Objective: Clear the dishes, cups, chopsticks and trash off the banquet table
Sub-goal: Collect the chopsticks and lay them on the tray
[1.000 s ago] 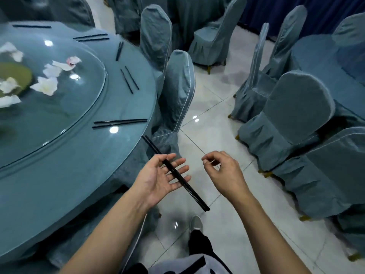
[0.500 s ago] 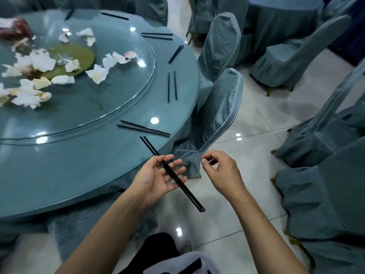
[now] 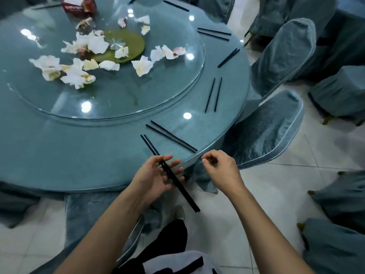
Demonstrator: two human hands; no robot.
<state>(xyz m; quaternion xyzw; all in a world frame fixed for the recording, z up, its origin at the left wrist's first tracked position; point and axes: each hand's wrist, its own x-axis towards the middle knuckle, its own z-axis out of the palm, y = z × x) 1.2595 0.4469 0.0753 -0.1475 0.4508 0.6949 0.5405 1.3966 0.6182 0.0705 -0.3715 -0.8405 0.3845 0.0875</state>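
The round worktop [image 3: 59,155] is now filling most of your view, where a second ago you were looking mainly at floor and covered chairs; you have been turning back toward it, which reads as lining up the next pickup. On its glass turntable [image 3: 138,99] crumpled tissues [image 3: 75,74] are lying scattered around a green centre mat [image 3: 136,44], with a red packet [image 3: 79,7] at the far edge (all of that trash is yet to be cleared). Round the rim, pairs of black chopsticks are lying untouched: the nearest pair [image 3: 171,136] just beyond your fingers, another pair [image 3: 213,94] farther on, more beyond. Your left hand [image 3: 156,178] is cradling the collected chopsticks [image 3: 173,177] across loosely bent fingers, thumb over them, their tips reaching over the worktop edge, much as before. Your right hand [image 3: 219,169] is hovering beside the rim with fingers curled in; whether it is pinching anything small I cannot tell. Judging by position, the nearest pair is the next to gather.
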